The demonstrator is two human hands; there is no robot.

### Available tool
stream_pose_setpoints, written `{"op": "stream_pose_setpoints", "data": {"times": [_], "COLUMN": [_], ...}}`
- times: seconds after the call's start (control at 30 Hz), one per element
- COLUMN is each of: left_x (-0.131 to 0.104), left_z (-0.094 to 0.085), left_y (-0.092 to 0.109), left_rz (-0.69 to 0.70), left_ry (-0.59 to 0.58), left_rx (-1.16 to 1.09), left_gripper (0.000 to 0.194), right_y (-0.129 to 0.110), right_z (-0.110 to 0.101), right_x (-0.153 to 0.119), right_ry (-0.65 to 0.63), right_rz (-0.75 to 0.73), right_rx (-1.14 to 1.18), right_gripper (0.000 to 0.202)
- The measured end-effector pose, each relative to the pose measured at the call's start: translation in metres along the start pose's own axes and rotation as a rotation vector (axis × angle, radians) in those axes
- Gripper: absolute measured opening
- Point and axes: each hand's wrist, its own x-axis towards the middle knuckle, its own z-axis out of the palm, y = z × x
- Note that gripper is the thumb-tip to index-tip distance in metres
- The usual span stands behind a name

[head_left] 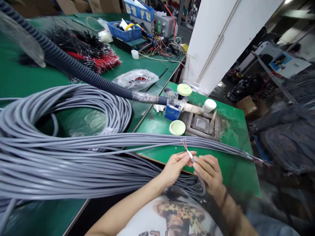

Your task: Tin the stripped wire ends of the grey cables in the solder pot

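My left hand pinches the end of a grey cable near a white sleeve-like band, thumb against fingers. Beyond the band, thin stripped wires, some of them red, fan out from the cable end. My right hand has its fingers closed round the grey jacket just below the band. Just past my hands, a long bundle of grey cables runs across the table, with stripped ends at the right. More cables hang under my forearms.
A big coil of grey cable lies at left. A ribbed hose crosses above it to a blue box. Close by are a square metal pot, a pale lid and a white-lidded jar. Red and black wires are heaped behind.
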Motion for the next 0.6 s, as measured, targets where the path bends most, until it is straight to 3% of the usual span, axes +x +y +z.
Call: {"op": "stream_pose_setpoints", "data": {"times": [0.23,0.6], "left_x": [-0.01,-0.012], "left_z": [0.004,0.001], "left_y": [-0.01,-0.015], "left_rz": [-0.061,-0.022], "left_ry": [-0.041,-0.01], "left_rx": [-0.159,0.001], "left_gripper": [0.033,0.039], "right_y": [-0.013,-0.022], "right_z": [-0.003,0.0], "right_x": [-0.025,-0.034], "right_ry": [0.006,0.056], "right_rz": [-0.03,0.07], "right_rx": [0.003,0.15], "right_gripper": [0.056,0.054]}}
